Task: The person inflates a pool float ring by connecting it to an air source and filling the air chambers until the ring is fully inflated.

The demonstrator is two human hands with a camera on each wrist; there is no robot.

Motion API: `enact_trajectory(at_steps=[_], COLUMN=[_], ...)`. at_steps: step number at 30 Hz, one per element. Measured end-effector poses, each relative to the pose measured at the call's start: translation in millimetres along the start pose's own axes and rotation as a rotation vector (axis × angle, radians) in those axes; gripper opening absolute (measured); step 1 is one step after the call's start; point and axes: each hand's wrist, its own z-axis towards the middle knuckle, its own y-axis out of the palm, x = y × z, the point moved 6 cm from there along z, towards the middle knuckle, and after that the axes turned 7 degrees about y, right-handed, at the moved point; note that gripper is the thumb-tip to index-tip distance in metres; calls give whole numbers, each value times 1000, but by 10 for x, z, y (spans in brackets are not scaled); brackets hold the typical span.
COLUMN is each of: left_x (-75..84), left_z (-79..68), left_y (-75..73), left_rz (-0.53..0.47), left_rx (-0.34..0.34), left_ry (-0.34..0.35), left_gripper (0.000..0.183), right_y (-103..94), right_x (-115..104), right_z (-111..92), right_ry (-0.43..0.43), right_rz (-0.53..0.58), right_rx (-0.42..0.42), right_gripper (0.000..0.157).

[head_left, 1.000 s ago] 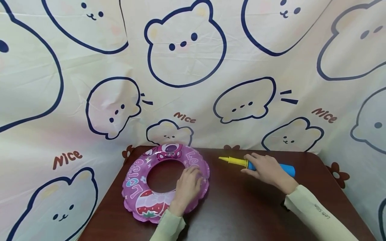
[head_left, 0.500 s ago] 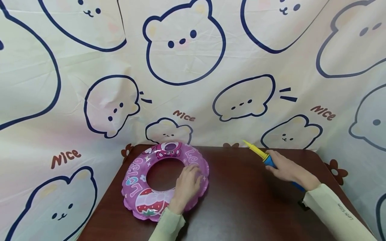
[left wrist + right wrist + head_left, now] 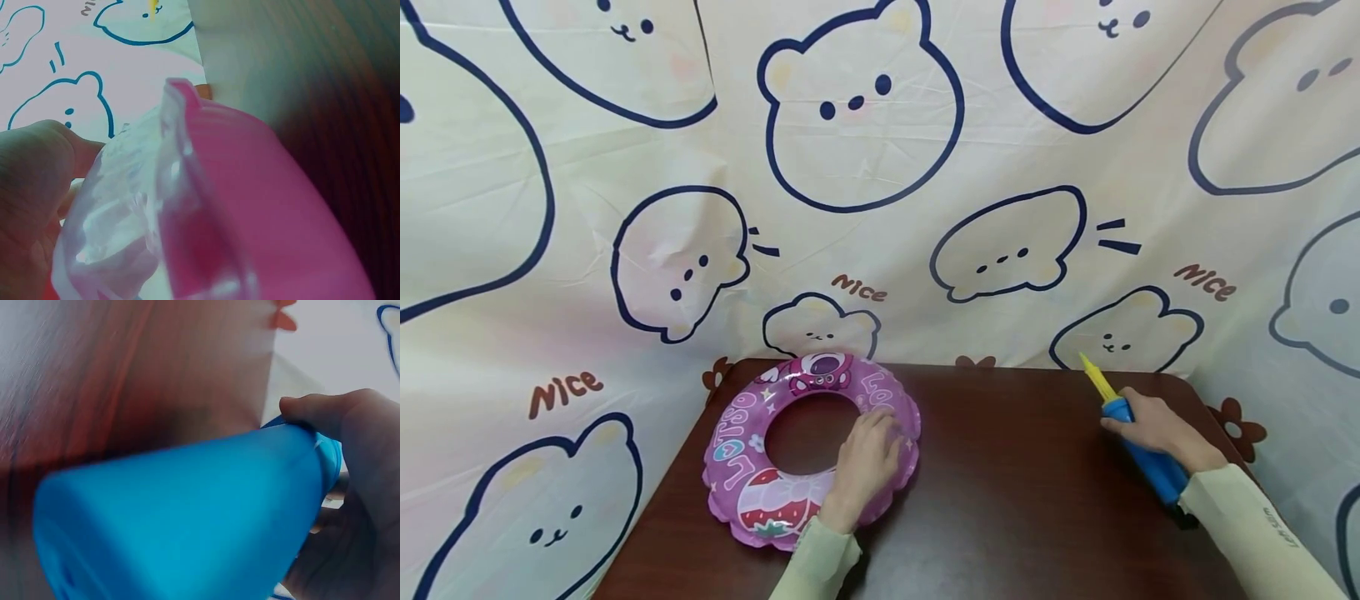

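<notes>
A pink-purple inflatable swim ring (image 3: pixel 730 417) with strawberry and bear prints lies on the left half of the brown table, puffed out. My left hand (image 3: pixel 868 458) is on its right side with the fingers bent onto the vinyl; in the left wrist view the ring's seam (image 3: pixel 178 156) runs beside this hand, and the fingertips are partly hidden. At the table's right side, my right hand (image 3: pixel 1161 429) grips a blue hand pump (image 3: pixel 1153 467) near its front end. The pump's yellow nozzle (image 3: pixel 1097 379) points away toward the back wall. Its blue barrel (image 3: pixel 187 512) fills the right wrist view.
The dark brown wooden table (image 3: pixel 1000 500) meets a cloth backdrop (image 3: pixel 865 250) with bear drawings along its back edge. The same cloth hangs at both sides.
My right hand has carried the pump to the right and turned it, so the nozzle swings from pointing left to pointing up and away. The left hand and ring stay in place.
</notes>
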Motion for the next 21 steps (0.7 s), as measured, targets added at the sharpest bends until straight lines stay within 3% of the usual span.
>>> enact_trajectory(at_steps=[10, 21], left_x=[3, 2], left_z=[-2, -7], left_y=[6, 11], left_rz=[11, 21], left_rx=[-19, -19], left_ry=[-16, -14], left_gripper=[22, 22], right_y=[34, 68], right_x=[362, 544], right_z=[27, 18], right_ry=[78, 101], right_rz=[-36, -21], right_rx=[-13, -22], right_gripper=[95, 97])
